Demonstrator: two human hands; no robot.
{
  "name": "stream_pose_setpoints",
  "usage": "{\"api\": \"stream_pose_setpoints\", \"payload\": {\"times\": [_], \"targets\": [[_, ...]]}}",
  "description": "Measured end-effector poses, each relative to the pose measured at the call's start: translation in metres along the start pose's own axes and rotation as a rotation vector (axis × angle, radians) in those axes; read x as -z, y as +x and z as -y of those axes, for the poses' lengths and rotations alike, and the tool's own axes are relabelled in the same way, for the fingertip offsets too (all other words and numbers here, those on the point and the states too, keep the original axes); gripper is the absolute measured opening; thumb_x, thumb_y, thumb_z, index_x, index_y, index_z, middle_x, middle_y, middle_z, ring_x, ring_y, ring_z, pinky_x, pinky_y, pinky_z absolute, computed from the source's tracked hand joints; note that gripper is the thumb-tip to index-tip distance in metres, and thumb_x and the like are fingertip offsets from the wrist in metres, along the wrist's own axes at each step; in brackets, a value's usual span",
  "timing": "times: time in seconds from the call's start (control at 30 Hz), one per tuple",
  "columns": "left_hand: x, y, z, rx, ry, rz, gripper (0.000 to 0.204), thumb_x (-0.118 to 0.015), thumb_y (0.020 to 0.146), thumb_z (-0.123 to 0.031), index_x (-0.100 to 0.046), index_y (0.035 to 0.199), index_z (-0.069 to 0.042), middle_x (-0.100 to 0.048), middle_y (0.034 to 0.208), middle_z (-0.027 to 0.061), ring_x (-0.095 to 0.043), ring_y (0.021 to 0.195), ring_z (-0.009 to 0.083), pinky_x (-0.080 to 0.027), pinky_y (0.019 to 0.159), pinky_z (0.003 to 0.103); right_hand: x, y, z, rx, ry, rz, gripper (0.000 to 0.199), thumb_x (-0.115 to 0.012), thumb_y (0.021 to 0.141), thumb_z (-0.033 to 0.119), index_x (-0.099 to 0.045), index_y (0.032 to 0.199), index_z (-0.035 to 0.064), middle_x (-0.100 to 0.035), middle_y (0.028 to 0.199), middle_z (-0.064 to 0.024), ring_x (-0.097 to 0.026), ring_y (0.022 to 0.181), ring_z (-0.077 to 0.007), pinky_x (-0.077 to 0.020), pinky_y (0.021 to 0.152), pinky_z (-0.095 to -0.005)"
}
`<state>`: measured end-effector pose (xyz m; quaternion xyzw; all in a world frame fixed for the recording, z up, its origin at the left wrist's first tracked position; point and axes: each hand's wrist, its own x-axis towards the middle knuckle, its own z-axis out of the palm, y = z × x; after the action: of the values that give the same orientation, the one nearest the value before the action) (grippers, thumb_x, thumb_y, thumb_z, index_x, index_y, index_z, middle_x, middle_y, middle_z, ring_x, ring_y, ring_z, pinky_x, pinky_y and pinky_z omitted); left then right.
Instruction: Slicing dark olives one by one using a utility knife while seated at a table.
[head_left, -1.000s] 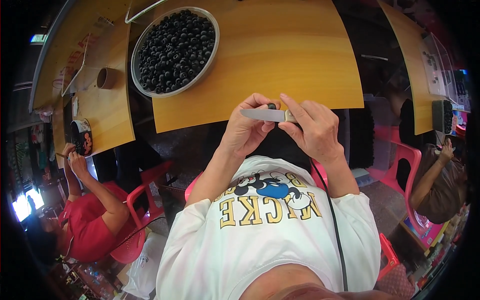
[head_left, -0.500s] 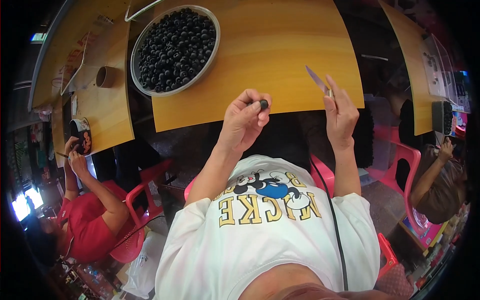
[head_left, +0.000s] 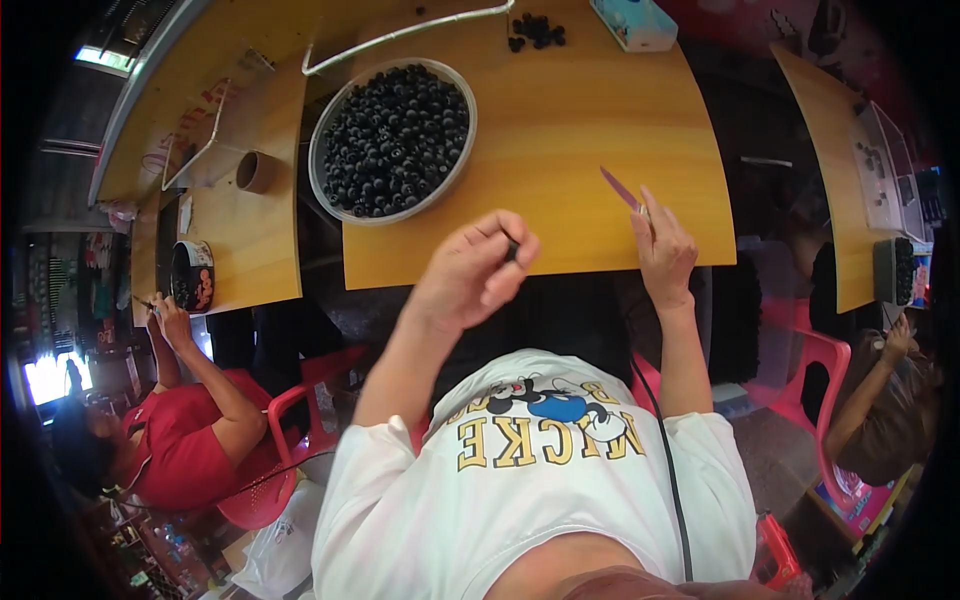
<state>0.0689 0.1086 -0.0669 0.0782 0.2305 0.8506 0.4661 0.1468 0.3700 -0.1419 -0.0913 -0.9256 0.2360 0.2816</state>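
Far to the left a person in a red shirt (head_left: 175, 450) sits on a red plastic chair (head_left: 290, 440) at a neighbouring wooden table (head_left: 250, 240), working beside a small dark tub (head_left: 192, 275). Further in, the wide, shallow, clear-rimmed bowl heaped with small dark round fruits (head_left: 392, 138) rests on the yellow-orange wooden tabletop (head_left: 560, 130), well apart from both of the wearer's hands. The left hand (head_left: 470, 275) hangs over the table's near edge, its fingers curled in and its thumb and fingertips pinched narrowly on one small dark round fruit (head_left: 512, 250), of which only a sliver shows between them. Judging by its size, this fruit should be very light, smooth-skinned and apt to roll or slip, and probably soft enough to bruise if squeezed; a gentle pinch across its middle, as here, looks like the safest hold. To the right, the right hand (head_left: 662, 250) is closed around the lower end of a thin, pinkish flat blade (head_left: 620, 188), which angles up and leftward over the tabletop. That tool appears stiff and light, and is best held low, away from the pointed tip. At the far right another person (head_left: 880, 400) sits at a separate table.
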Motion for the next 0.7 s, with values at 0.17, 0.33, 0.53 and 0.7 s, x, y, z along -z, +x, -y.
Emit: {"api": "stream_pose_setpoints", "payload": {"times": [0.17, 0.33, 0.53, 0.7], "targets": [[-0.024, 0.062, -0.113, -0.077, 0.503, -0.329, 0.021, -0.042, 0.101, -0.018, -0.053, 0.094, -0.002, -0.050, 0.071, 0.0003, -0.045, 0.054, 0.0041, -0.035, 0.043, 0.016, -0.003, -0.007, -0.006, 0.023, -0.039, -0.032, 0.034, -0.058, 0.095, 0.028, -0.065, 0.119, 0.0051, -0.061, 0.076, -0.0113, -0.061, 0.065, -0.0251, -0.0447, 0.057, -0.0343], [0.018, 0.158, -0.230, -0.561, 0.345, -0.654, 0.022, -0.052, 0.096, -0.010, -0.053, 0.114, 0.004, -0.057, 0.107, 0.0161, -0.059, 0.094, 0.0276, -0.054, 0.082, 0.041, -0.005, -0.005, 0.003, 0.077, -0.049, -0.046, 0.036, -0.058, 0.095, 0.032, -0.065, 0.120, 0.0059, -0.057, 0.071, -0.0099, -0.058, 0.061, -0.0253, -0.0438, 0.055, -0.0352], [0.007, 0.157, -0.231, -0.609, 0.912, -0.751, 0.043, -0.061, 0.093, -0.023, -0.051, 0.126, 0.003, -0.054, 0.124, 0.0157, -0.056, 0.114, 0.0300, -0.049, 0.093, 0.041, -0.003, -0.008, 0.000, 0.116, -0.055, -0.061, 0.035, -0.057, 0.095, 0.033, -0.066, 0.117, 0.0061, -0.057, 0.071, -0.0097, -0.058, 0.061, -0.0255, -0.0439, 0.055, -0.0353], [0.000, 0.104, -0.181, -0.053, 1.987, -0.432, 0.022, -0.067, 0.082, -0.016, -0.071, 0.096, 0.000, -0.069, 0.078, 0.0061, -0.068, 0.077, 0.0179, -0.052, 0.074, 0.031, -0.004, -0.007, -0.005, 0.071, -0.083, -0.051, 0.036, -0.058, 0.094, 0.033, -0.065, 0.117, 0.0067, -0.058, 0.073, -0.0096, -0.059, 0.063, -0.0265, -0.0453, 0.057, -0.0362]]}}
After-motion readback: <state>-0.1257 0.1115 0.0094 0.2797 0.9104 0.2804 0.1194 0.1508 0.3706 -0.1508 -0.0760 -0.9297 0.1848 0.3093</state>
